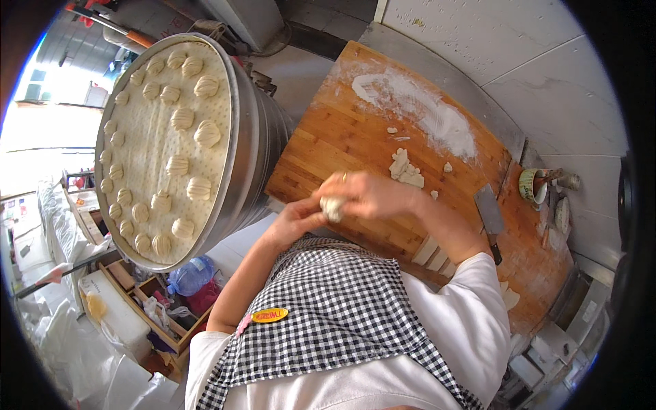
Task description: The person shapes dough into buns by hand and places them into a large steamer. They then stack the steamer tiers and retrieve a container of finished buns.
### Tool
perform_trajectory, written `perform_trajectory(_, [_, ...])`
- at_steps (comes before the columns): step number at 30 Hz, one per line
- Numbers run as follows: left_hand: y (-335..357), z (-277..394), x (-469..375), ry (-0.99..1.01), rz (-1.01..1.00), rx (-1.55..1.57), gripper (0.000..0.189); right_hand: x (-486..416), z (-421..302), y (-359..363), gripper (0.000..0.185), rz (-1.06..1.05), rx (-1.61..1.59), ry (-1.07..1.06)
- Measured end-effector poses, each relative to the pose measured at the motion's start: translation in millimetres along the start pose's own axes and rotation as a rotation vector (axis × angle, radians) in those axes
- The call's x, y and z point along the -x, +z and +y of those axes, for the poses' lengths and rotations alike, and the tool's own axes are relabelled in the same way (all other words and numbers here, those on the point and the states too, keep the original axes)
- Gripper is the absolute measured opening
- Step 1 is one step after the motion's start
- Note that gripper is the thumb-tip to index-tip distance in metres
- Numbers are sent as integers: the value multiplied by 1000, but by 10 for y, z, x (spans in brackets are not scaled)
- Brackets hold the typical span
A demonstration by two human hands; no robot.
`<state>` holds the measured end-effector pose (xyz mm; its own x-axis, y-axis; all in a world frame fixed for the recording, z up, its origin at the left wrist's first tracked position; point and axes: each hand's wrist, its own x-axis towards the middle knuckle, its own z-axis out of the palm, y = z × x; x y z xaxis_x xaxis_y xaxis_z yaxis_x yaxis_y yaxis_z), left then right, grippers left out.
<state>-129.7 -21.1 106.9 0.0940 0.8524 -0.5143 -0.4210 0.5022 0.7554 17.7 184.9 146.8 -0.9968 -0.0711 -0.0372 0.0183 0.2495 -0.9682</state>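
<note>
A pale piece of dough (333, 207) is held between my two hands above the board's near left edge. My left hand (297, 221) pinches it from the left. My right hand (353, 195), blurred, closes over it from the right and above. At the left, several pleated dough buns (199, 188) sit spaced apart on a dotted white cloth in a large round metal steamer (230, 154). Dough scraps (407, 170) lie beyond my right wrist on the wooden board (307, 148). Several cut dough strips (435, 258) lie partly under my right forearm.
White flour (435, 115) is spread on the board's far part. A cleaver (490, 210) lies right of my right forearm. A patterned cup (532, 187) stands near the tiled wall. Below the steamer are a blue plastic bottle (192, 277) and a wooden box (179, 341).
</note>
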Motion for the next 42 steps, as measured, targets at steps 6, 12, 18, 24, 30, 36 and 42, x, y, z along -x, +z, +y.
perform_trajectory(6, [-193,-402,169,-134,443,93,38,138,1351,-1065,40,863,231,562])
perform_trajectory(12, [-247,-762,480,-198,538,319,30,135,2540,-1237,40,964,741,560])
perform_trajectory(18, [-450,-916,856,-152,635,283,30,-179,2252,-1358,39,890,733,780])
perform_trajectory(24, [-798,-1276,1429,-235,785,334,30,-2135,890,-1385,39,738,144,189])
perform_trajectory(30, [-1094,-1515,1849,-259,941,475,34,-4596,-115,-336,43,293,319,-164])
perform_trajectory(36, [-1319,-1549,2141,-183,1206,516,32,-6595,89,546,43,248,460,-141])
perform_trajectory(42, [-1529,-1613,2303,-177,1254,605,32,-7269,713,993,46,179,628,148])
